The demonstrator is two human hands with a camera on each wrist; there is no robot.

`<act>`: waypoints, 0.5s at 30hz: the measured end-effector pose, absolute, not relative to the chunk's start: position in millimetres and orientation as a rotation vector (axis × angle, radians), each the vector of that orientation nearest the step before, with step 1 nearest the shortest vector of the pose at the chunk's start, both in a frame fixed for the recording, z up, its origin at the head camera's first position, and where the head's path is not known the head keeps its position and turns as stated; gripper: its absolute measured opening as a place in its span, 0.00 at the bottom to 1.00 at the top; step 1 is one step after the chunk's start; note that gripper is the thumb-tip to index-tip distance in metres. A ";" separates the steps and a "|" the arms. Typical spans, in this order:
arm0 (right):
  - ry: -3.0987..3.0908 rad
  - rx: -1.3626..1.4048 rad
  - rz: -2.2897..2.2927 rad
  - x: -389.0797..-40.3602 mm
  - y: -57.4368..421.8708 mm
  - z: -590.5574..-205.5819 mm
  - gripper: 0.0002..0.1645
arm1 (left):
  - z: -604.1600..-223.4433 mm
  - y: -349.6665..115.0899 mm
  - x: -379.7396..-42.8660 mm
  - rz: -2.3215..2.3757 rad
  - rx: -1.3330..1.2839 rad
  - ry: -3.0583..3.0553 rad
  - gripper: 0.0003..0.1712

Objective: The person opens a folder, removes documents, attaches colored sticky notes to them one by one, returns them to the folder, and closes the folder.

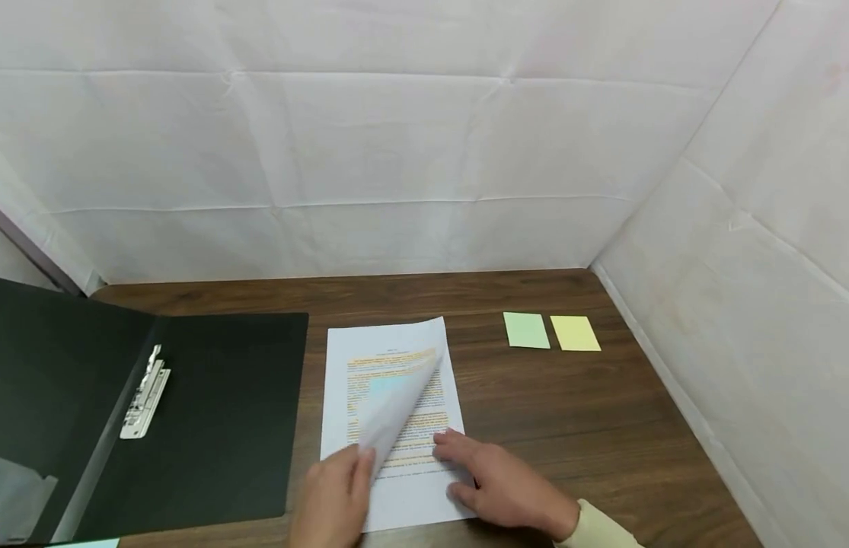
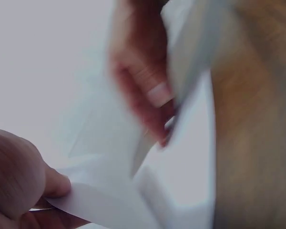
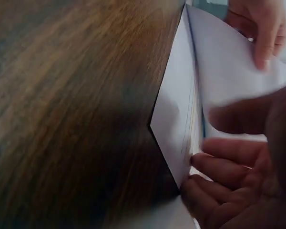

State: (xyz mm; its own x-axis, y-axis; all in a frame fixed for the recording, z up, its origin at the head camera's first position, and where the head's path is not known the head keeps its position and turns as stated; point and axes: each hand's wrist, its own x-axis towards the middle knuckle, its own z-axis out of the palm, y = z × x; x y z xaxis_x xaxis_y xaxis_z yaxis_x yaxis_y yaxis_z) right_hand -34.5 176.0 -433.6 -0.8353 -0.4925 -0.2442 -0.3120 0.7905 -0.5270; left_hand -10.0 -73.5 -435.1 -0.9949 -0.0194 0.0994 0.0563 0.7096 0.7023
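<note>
Head view shows the left hand (image 1: 333,496) pinching the curled top sheet (image 1: 397,407) of highlighted printed pages (image 1: 424,498) beside a black clip folder (image 1: 221,411), the right hand (image 1: 496,485) relaxed-fingered: seemingly a page-turn, calling for a smooth leftward sweep.

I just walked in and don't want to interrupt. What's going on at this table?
Someone is handling printed papers with highlighted lines. The left-hand grip pinches a curled-up page, with another highlighted page beneath; the right-hand grip, relaxed, is at the papers' right edge. A black folder lies open to the left, the papers outside it. A green square and a yellow square lie side by side on the table, to the right of the papers.
</note>
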 end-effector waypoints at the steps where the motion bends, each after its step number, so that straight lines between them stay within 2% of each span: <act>1: 2.596 -0.642 -0.619 -33.7 175.2 -433.0 0.31 | -431.9 -82.4 -10.2 -1.167 0.027 -2.763 0.13; 5: 2.611 -0.698 -0.472 -30.2 171.3 -432.4 0.34 | -424.8 -120.2 -8.1 -1.162 0.347 -2.545 0.09; 7: 2.621 -0.695 -0.444 -28.6 169.7 -432.5 0.35 | -422.5 -139.7 -7.9 -1.198 0.569 -2.481 0.10; 11: 2.613 -0.671 -0.426 -26.0 167.5 -431.9 0.35 | -424.8 -173.4 -8.0 -1.348 0.952 -2.340 0.20; 15: 2.613 -0.673 -0.417 -26.1 166.2 -430.4 0.35 | -432.6 -193.8 -9.6 -1.536 1.151 -2.169 0.26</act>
